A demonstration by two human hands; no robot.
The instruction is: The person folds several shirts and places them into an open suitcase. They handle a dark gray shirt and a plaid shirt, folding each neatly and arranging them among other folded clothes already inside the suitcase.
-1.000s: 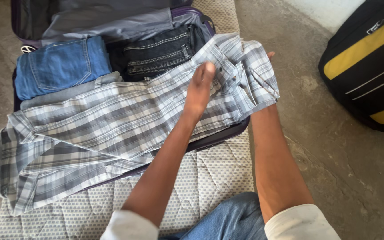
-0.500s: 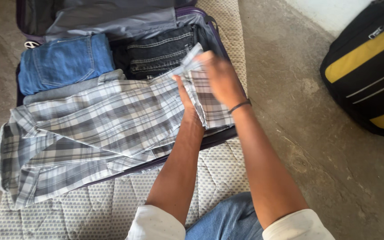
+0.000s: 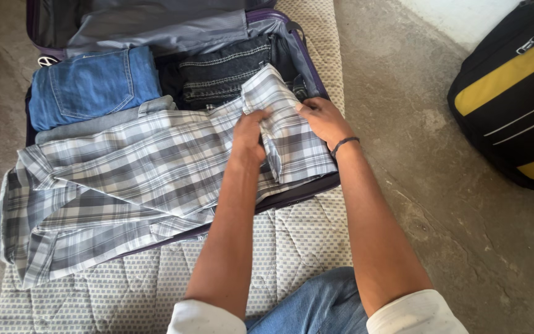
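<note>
Left fingers (image 3: pixel 256 121) pinching plaid shirt (image 3: pixel 156 167) fold, right fingers (image 3: pixel 307 108) curled on it, forearms extended over suitcase (image 3: pixel 304 192)

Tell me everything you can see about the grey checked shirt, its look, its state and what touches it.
The checked shirt is thin woven cloth in grey, white and dark plaid. It lies flat across the open suitcase, over a folded grey garment. Its left end with a sleeve hangs past the case onto the quilted mat. Its right end is folded over on itself. The left hand presses on that fold, and the right hand rests on its edge.
</note>
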